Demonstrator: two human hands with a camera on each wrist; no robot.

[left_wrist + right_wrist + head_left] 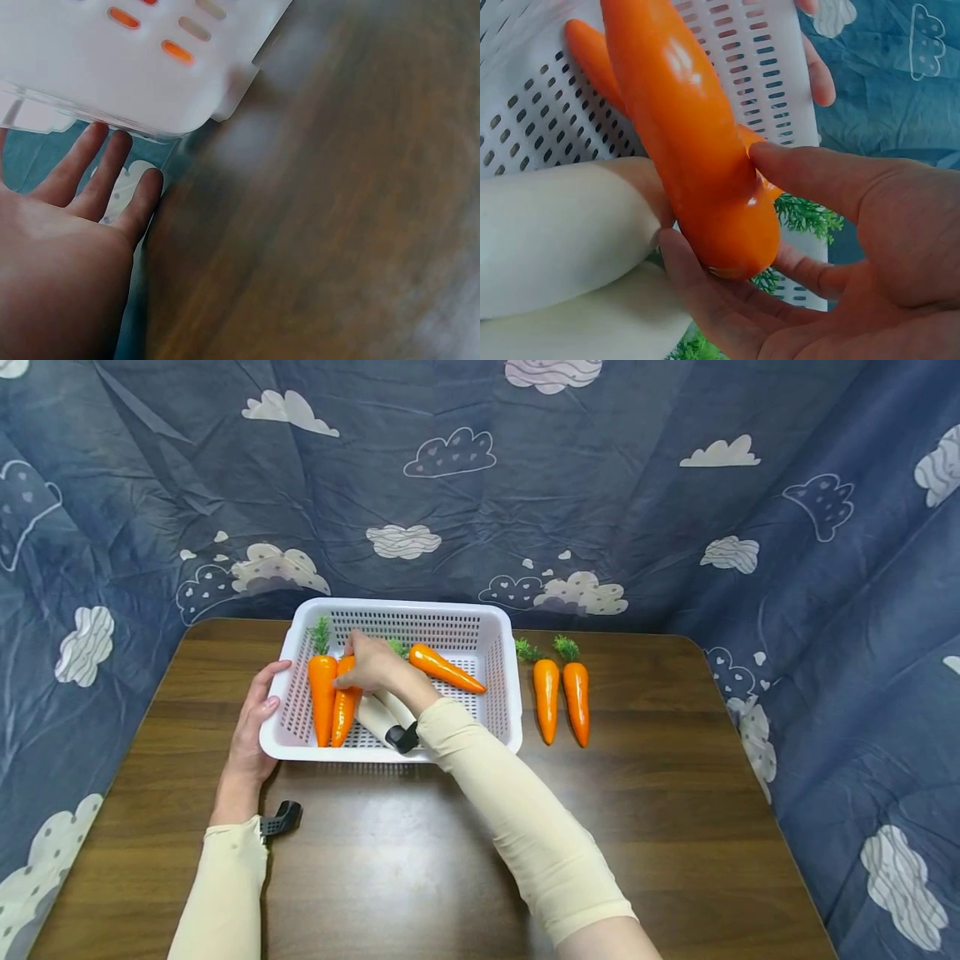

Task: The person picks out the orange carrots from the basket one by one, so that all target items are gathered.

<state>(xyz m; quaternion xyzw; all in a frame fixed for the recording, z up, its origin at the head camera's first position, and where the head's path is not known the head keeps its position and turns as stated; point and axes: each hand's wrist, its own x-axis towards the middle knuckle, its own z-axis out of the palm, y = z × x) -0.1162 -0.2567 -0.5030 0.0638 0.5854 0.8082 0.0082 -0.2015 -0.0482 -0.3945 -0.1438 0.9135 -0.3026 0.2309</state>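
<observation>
Right hand (pixel 885 255), lower right of right wrist view, pinches a carrot (pixel 682 127) by its thick end, centre frame, inside the white basket (pixel 405 605). White radishes (pixel 562 232) just beside, lower left. Left hand (pixel 251 731), fingers straightish, touches the basket's left side. Two loose carrots (pixel 546 697) on the table (pixel 675 827), right of centre in head view.

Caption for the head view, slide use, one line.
Left hand touches the left side of the basket, right hand grips a carrot inside; two more carrots lie on the table.
</observation>
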